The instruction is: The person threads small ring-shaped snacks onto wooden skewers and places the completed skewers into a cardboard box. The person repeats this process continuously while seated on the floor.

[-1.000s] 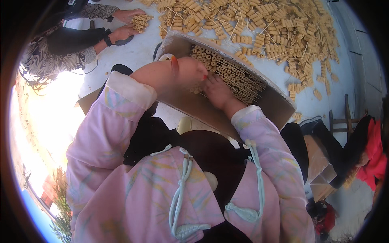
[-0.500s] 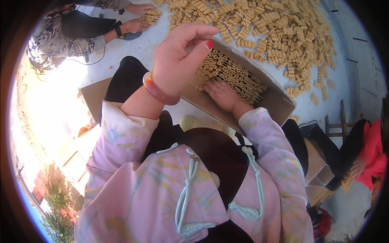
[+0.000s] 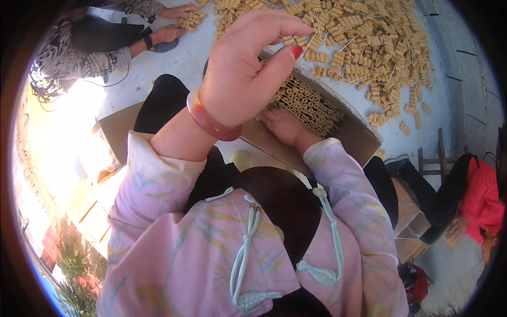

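Note:
My left hand (image 3: 240, 74) is raised over a cardboard box (image 3: 364, 138), thumb held apart from curved fingers, and I see nothing in it. An orange-brown bangle (image 3: 211, 124) circles that wrist. Inside the box, tan ringed, hollow rolls on thin sticks (image 3: 311, 103) lie packed in rows with their ends showing. My right hand (image 3: 285, 127) reaches into the box and rests against the near-left end of these rows, fingers stretched out. Its fingertips are partly hidden, and my left hand covers the box's far-left corner.
Beyond the box a large heap of loose skewered rolls (image 3: 364, 47) spreads over a pale surface. At upper left, a co-worker's hands (image 3: 171, 33) touch a small bunch of rolls (image 3: 193, 20). Another person in red (image 3: 481, 195) sits at right, near a wooden stool frame (image 3: 439, 158).
My left hand has lifted up and to the right, away from the rolls. My right hand stays in the box, shifted slightly left. The view has moved a little.

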{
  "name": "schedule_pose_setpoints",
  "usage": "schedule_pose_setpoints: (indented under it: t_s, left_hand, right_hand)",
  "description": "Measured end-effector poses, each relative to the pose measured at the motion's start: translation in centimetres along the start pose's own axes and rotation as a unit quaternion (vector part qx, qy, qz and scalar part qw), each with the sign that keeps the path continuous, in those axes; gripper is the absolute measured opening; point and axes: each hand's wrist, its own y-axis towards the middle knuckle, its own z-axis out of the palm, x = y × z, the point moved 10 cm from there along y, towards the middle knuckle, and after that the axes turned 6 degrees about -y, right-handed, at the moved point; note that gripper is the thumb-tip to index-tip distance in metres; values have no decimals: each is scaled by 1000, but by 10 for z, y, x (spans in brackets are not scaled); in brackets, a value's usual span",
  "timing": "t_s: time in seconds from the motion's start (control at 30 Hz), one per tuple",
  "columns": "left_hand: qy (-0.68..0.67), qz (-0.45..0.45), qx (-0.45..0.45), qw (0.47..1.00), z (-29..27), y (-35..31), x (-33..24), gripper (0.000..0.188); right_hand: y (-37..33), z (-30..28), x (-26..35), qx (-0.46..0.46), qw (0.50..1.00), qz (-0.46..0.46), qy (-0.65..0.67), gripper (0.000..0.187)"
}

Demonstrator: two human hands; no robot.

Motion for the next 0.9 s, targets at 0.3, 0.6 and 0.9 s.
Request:
schedule_pose_setpoints:
  t_s: [0.3,0.6,0.9]
  left_hand:
    - [-58,-38,-18,997,-12,6,0,30]
    - [-6,-33,-45,998,-25,14,6,32]
    - [-60,-47,-15,997,-9,15,4,30]
  right_hand:
    - [0,-50,-64,-163,961,222,-30,47]
    - [21,-24,-87,-18,964,259,-58,58]
    - [52,-15,-68,49,978,183,-83,54]
